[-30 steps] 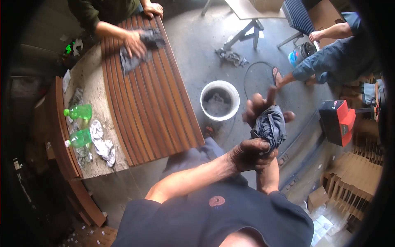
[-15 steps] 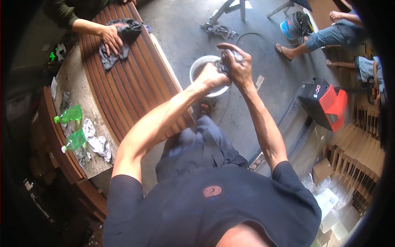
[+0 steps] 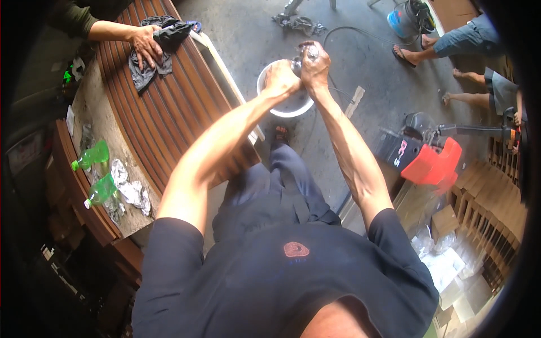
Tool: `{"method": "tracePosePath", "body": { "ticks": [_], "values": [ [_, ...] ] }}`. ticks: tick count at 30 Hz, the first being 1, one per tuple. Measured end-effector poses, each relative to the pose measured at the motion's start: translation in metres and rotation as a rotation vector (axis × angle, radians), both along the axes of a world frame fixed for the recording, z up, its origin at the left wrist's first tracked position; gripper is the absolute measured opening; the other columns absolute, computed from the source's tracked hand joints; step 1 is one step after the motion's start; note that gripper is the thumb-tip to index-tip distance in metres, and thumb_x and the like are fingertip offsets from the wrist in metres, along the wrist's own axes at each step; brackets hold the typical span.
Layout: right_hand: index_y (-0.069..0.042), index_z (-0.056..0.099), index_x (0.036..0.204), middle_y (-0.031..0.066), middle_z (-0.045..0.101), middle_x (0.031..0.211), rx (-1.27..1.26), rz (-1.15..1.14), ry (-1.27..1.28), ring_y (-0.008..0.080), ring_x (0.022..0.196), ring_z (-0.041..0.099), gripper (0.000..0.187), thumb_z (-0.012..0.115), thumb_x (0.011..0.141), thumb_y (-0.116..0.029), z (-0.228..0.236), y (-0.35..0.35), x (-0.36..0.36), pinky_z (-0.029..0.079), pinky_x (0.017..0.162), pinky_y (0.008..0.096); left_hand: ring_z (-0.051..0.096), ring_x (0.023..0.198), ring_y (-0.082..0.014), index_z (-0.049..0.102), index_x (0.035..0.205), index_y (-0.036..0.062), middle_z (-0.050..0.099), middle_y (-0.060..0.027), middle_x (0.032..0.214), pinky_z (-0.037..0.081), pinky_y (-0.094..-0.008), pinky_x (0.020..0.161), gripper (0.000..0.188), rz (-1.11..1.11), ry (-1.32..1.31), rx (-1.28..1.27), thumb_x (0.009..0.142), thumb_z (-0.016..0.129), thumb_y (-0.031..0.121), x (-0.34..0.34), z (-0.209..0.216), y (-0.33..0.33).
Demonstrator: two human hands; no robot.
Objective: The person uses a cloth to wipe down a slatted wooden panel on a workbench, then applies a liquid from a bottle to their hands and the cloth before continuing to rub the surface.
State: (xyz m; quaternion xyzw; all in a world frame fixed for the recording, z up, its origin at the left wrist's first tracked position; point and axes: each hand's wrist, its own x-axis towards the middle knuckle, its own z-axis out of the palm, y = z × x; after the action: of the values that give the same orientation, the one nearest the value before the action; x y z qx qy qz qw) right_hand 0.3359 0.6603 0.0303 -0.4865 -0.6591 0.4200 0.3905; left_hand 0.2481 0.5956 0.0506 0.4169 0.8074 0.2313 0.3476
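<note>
Both my hands are closed around a crumpled grey wet-looking rag (image 3: 296, 65), held above a white bucket (image 3: 294, 114) on the floor. My left hand (image 3: 282, 78) grips it from the left, over the bucket's opening. On the other side, my right hand (image 3: 315, 69) squeezes it at the bucket's right rim, with a bit of the rag showing at its thumb. Most of the rag is hidden inside my fingers. To the left, another person's hand (image 3: 147, 48) presses a dark cloth (image 3: 172, 32) onto a brown grooved wooden panel (image 3: 186, 107).
Two green bottles (image 3: 93, 156) and crumpled white cloths (image 3: 134, 194) lie on the bench at left. A red-and-black machine (image 3: 433, 163) with a long handle stands at right. Bare-legged people (image 3: 417, 55) are beyond, beside a dark bucket (image 3: 401, 21). A cable (image 3: 360, 35) crosses the floor.
My hands have drawn closer together, the left shifting leftward over the bucket. The red-and-black machine at right has turned and moved left. The view has shifted slightly.
</note>
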Motion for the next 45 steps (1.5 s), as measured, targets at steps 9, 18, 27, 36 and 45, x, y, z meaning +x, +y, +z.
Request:
{"method": "tracePosePath", "body": {
  "ticks": [9,18,27,36,45],
  "values": [
    [0.001,0.066,0.11,0.0032,0.068,0.094,-0.58,0.275,0.321,0.0111,0.086,0.063,0.037,0.073,0.091,-0.03,0.032,-0.007,0.059,0.049,0.077,0.025,0.066,0.105,-0.0334,0.054,0.112,-0.0053,0.066,-0.025,0.108,0.052,-0.0398,0.091,0.069,0.224,-0.364,0.269,0.062,0.088,0.029,0.013,0.032,-0.009],
    [0.002,0.06,0.123,0.0117,0.07,0.115,-1.001,0.41,1.144,0.0227,0.102,0.068,0.034,0.053,0.099,-0.02,0.041,-0.027,0.085,0.052,0.097,0.0381,0.069,0.086,-0.0138,0.064,0.118,0.0052,0.072,-0.0063,0.101,0.057,-0.0278,0.068,0.032,0.343,-1.271,0.349,0.099,0.061,0.03,0.0,0.055,-0.041],
    [-0.002,0.052,0.137,0.0114,0.066,0.123,-0.935,0.392,0.625,0.0244,0.099,0.067,0.055,0.055,0.1,-0.043,0.049,-0.043,0.062,0.053,0.09,0.0331,0.067,0.104,-0.0261,0.057,0.131,-0.0029,0.067,-0.0189,0.119,0.053,-0.0351,0.094,0.047,0.152,-0.366,0.622,0.085,0.057,0.002,0.008,0.031,-0.104],
    [0.002,0.063,0.088,-0.0033,0.054,0.073,-0.374,0.469,0.192,0.0081,0.066,0.045,0.029,0.062,0.1,-0.024,0.124,-0.11,0.032,0.036,0.062,0.024,0.066,0.109,-0.038,0.063,0.122,-0.0084,0.066,-0.0264,0.117,0.052,-0.0378,0.098,0.047,0.243,-0.008,0.766,0.076,0.049,-0.007,0.016,0.142,-0.232],
    [0.003,0.064,0.12,0.0059,0.068,0.105,-0.229,0.606,0.154,0.0107,0.099,0.061,0.026,0.065,0.097,-0.008,0.181,-0.261,-0.033,0.049,0.087,0.0248,0.055,0.125,-0.0448,0.062,0.128,-0.0035,0.058,-0.0249,0.134,0.043,-0.0493,0.108,0.053,0.363,0.454,0.834,0.077,0.05,-0.003,-0.008,0.145,-0.429]
  ]
}}
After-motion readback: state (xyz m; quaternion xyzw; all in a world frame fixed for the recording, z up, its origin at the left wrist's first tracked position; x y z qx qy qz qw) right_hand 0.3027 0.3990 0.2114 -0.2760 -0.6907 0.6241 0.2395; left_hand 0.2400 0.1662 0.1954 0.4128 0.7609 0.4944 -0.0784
